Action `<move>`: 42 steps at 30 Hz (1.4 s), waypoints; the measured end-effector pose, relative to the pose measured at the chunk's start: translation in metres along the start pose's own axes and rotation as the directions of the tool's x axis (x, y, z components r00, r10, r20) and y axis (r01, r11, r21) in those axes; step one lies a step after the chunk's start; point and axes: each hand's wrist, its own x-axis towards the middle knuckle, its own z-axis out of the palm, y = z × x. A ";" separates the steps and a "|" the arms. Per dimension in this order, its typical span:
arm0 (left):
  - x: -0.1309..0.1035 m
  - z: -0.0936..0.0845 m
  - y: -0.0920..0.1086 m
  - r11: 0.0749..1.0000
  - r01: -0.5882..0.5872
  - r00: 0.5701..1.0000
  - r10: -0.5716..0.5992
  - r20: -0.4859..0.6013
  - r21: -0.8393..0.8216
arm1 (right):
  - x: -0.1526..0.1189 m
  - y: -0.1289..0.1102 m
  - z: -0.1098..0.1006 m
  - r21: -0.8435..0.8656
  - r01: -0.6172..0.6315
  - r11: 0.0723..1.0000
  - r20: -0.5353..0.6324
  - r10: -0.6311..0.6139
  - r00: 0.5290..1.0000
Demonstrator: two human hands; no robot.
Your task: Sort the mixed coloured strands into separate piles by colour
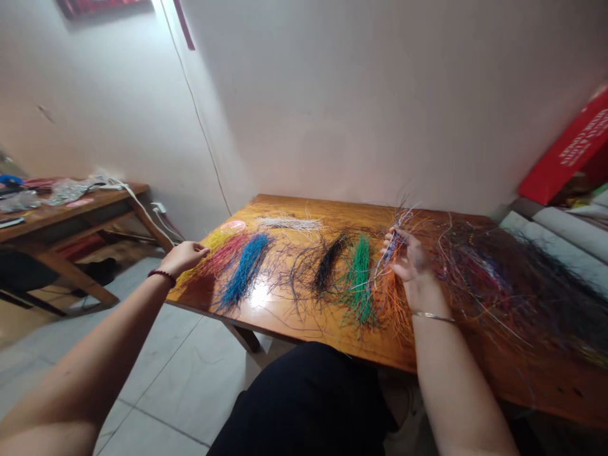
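Across the tabletop lie seven single-colour strand piles and, at right, one mixed tangle. The right hand holds one mixed bunch above the orange pile; the left hand, fingertips together, is by the yellow pile (pinching a strand? I cannot tell). Teasing strands out singly should limit snags.

I get a glossy shine off the brown wooden counter, metallic gleam from the thin curved bangle, matt smoothness on the pale wall; the bristly blue strands look plastic-coated, though blurred.
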 end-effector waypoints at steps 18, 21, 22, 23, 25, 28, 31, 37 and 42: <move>-0.165 0.051 0.286 0.602 -0.637 0.611 0.775 0.161 -0.480 | -0.001 0.004 0.004 -0.014 0.032 0.999 -0.037 -0.032 0.999; -0.173 0.057 0.300 0.590 -0.642 0.616 0.777 0.129 -0.489 | 0.002 0.006 0.003 -0.033 0.015 0.999 -0.049 -0.017 0.999; -0.175 0.058 0.302 0.589 -0.646 0.621 0.775 0.115 -0.485 | 0.003 0.006 0.003 -0.034 0.005 0.999 -0.051 -0.006 0.999; -0.177 0.059 0.304 0.588 -0.650 0.625 0.774 0.102 -0.481 | 0.004 0.007 0.003 -0.030 -0.003 1.000 -0.049 0.002 0.999; -0.178 0.060 0.306 0.591 -0.652 0.631 0.770 0.092 -0.476 | 0.006 0.008 0.002 -0.013 -0.009 1.000 -0.034 0.008 0.999; -0.175 0.061 0.307 0.605 -0.640 0.637 0.763 0.113 -0.474 | 0.006 0.011 0.001 -0.004 -0.009 1.000 -0.002 0.009 1.000; -0.171 0.067 0.310 0.633 -0.611 0.660 0.739 0.135 -0.475 | 0.004 0.011 0.003 -0.035 -0.011 0.999 0.005 0.011 1.000; -0.163 0.091 0.319 0.655 -0.535 0.659 0.719 0.220 -0.533 | -0.001 0.012 0.008 -0.105 0.007 0.994 0.014 -0.006 1.000; -0.166 0.092 0.312 0.649 -0.565 0.644 0.733 0.220 -0.510 | 0.002 0.010 0.003 -0.016 0.019 1.000 0.033 -0.018 0.999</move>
